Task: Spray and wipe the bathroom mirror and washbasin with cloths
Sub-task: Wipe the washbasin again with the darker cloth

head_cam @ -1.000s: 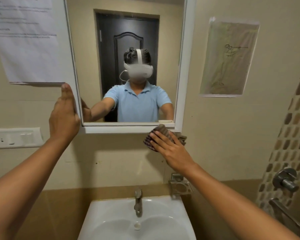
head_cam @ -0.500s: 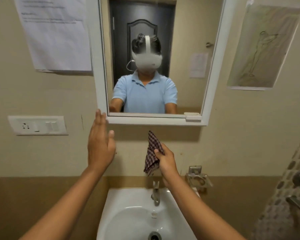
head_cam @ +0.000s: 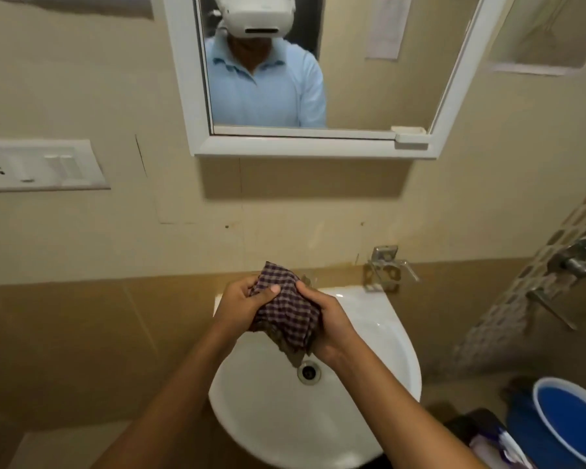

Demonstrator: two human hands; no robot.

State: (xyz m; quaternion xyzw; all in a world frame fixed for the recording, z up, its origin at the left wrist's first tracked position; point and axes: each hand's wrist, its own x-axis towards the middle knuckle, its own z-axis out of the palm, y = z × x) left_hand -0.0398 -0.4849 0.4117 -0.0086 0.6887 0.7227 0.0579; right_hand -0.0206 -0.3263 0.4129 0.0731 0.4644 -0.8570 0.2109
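A checked purple-and-white cloth (head_cam: 286, 309) is bunched between both my hands above the white washbasin (head_cam: 379, 336). My left hand (head_cam: 239, 301) grips its left side, thumb on top. My right hand (head_cam: 329, 319) grips its right side, fingers curled round the folds. A corner of the cloth hangs down toward the drain (head_cam: 308, 372). The tap is hidden behind the cloth and hands. The white-framed mirror (head_cam: 369, 96) hangs on the wall above and reflects a person in a light blue shirt.
A switch and socket plate (head_cam: 41, 165) sits on the left wall. A metal soap holder (head_cam: 384, 270) is fixed right of the basin. Shower fittings (head_cam: 572, 262) stick out at the far right. A blue bucket (head_cam: 572, 421) stands on the floor at the lower right.
My view has tilted down. My left hand left the wall below the mirror and took hold of the cloth. Both hands now hold it low over the basin.
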